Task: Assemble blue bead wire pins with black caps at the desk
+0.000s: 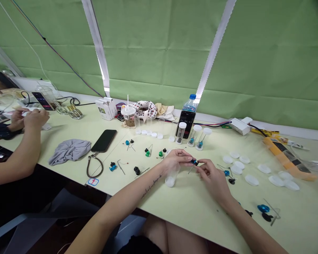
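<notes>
Over the front middle of the table, my left hand [178, 157] is closed around a small blue and black part [194, 162]. The fingertips of my right hand [210, 174] pinch the same part from the other side. A thin metal rod [190, 169] shows just below it; whether it is attached I cannot tell. Under my left wrist is a clear plastic tube [172, 174] with a white end. Right of my right hand lie a blue piece [226, 173], a black piece [231, 181] and thin metal bits.
Filled tubes [192, 135] stand before a phone timer [187, 121] and water bottle [190, 104]. White discs [251, 180] lie right, near an orange device [288, 158]. Further left are a dark phone [104, 140], grey cloth [70, 151] and a co-worker's hands [31, 118].
</notes>
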Demonstrator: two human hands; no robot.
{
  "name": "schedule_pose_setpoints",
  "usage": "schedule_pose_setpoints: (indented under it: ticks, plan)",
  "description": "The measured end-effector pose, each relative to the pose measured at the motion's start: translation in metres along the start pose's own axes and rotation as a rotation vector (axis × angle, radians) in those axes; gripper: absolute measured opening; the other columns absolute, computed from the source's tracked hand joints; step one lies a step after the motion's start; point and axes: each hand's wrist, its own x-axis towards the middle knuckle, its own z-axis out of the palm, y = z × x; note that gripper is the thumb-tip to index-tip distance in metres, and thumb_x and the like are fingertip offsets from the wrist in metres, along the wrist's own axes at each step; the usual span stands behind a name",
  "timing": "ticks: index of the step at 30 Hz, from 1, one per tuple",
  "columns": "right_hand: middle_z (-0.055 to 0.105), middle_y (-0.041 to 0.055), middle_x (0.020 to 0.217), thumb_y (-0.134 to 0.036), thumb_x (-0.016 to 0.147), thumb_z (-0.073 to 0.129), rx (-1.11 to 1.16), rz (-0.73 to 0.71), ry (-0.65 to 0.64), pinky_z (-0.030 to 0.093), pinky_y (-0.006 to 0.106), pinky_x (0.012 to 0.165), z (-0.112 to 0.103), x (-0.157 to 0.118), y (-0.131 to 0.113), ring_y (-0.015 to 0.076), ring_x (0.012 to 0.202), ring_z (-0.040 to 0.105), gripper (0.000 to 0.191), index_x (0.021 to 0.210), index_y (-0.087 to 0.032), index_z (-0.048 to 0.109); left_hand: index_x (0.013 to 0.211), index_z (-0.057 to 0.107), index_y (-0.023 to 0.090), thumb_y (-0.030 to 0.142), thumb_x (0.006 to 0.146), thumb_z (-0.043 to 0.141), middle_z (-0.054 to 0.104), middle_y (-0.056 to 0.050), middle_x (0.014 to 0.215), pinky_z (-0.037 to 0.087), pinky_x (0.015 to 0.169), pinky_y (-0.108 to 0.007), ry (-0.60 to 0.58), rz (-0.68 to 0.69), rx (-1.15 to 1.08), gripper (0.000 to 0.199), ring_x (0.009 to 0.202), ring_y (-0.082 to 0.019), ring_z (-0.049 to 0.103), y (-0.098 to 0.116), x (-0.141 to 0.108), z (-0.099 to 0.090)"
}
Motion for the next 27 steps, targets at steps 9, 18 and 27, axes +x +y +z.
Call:
schedule_pose_setpoints:
  ticks: [9, 18, 27]
  plan:
    - [0.067, 0.0003, 0.072, -0.049, 0.090, 0.042, -0.004, -0.006, -0.017, 0.048, 0.029, 0.059, -0.0007, 0.0012, -0.0013, 0.0170, 0.057, 0.062, 0.030, 0.105, -0.024, 0.050, 0.081, 0.065, 0.008, 0.032, 0.055, 0.084, 0.071, -0.012, 0.090, 0.050, 0.088, -0.037, 0.025, -0.015, 0.002, 0.040, 0.082, -0.019, 0.068, 0.0014, -0.0007, 0.0030]
    - [0.067, 0.0003, 0.073, -0.048, 0.090, 0.043, -0.003, 0.002, -0.014, 0.048, 0.029, 0.060, -0.0002, 0.0003, -0.0002, 0.0169, 0.058, 0.061, 0.027, 0.101, -0.025, 0.051, 0.081, 0.065, 0.008, 0.031, 0.055, 0.084, 0.070, -0.012, 0.089, 0.050, 0.087, -0.036, 0.019, -0.016, 0.006, 0.040, 0.083, -0.019, 0.068, 0.0015, -0.0013, 0.0038]
    - [0.067, -0.0006, 0.072, -0.049, 0.090, 0.042, -0.011, 0.005, -0.014, 0.048, 0.028, 0.060, -0.0011, 0.0008, -0.0011, 0.0160, 0.058, 0.062, 0.030, 0.106, -0.024, 0.050, 0.083, 0.065, 0.008, 0.030, 0.056, 0.084, 0.070, -0.012, 0.090, 0.050, 0.088, -0.037, 0.026, -0.013, -0.003, 0.039, 0.083, -0.019, 0.068, 0.0002, -0.0001, 0.0020]
